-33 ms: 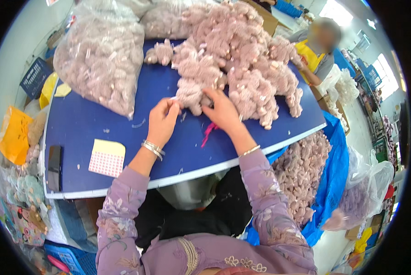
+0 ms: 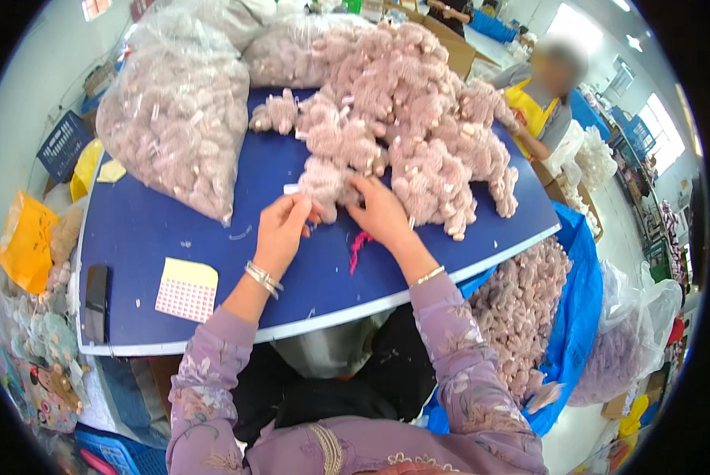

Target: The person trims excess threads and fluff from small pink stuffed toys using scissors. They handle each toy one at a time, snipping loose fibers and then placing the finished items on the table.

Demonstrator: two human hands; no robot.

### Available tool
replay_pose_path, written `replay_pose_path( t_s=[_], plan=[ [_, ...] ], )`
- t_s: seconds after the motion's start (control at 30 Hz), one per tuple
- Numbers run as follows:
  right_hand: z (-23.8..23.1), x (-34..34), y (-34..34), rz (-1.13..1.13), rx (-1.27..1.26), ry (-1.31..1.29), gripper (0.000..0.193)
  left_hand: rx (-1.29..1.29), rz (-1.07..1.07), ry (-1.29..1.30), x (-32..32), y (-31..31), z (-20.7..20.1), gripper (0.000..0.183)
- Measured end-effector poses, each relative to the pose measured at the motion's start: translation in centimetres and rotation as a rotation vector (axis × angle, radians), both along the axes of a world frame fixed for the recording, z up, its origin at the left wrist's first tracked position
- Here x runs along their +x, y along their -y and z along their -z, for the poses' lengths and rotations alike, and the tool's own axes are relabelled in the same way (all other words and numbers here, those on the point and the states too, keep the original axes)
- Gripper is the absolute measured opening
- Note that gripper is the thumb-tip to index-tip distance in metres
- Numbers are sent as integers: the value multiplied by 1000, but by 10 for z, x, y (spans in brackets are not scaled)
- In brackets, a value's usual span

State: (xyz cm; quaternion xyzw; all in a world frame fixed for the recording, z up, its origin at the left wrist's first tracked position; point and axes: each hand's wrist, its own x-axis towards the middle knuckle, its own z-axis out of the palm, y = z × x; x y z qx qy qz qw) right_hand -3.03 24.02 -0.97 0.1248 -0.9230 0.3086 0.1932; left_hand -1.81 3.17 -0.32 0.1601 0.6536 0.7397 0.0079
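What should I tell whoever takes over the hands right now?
Left hand: fingers pinch a small white tag at the edge of a pink plush toy.
Right hand: rests on the same toy, steadying it.
Things: a loose pile of pink plush toys sits just beyond on the blue table; a full clear bag lies to the left; more toys fill the blue sack on the right. A sticker sheet and dark phone lie near the left edge.
Done: cannot tell.
Left: the loose pile looks unsorted.
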Motion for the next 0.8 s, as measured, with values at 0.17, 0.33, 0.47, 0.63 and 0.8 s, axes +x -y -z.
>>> replay_pose_path(
  t_s=[0.17, 0.33, 0.47, 0.63, 0.8],
  plan=[
    [24, 1, -10, -64, 17, 49, 45, 447, 457, -370, 80, -13, -123, 47],
    [8, 10, -5, -34, -45, 108, 46, 531, 638, -682, 124, -48, -174, 41],
    [3, 13, 5, -33, -92, 133, 43, 503, 683, -727, 142, -78, -176, 37],
    [5, 15, -1, -30, -93, 131, 43, 497, 722, -752, 151, -96, -173, 33],
    [8, 14, 1, -24, -166, 135, 34, 470, 712, -773, 143, -74, -178, 30]
  ],
)
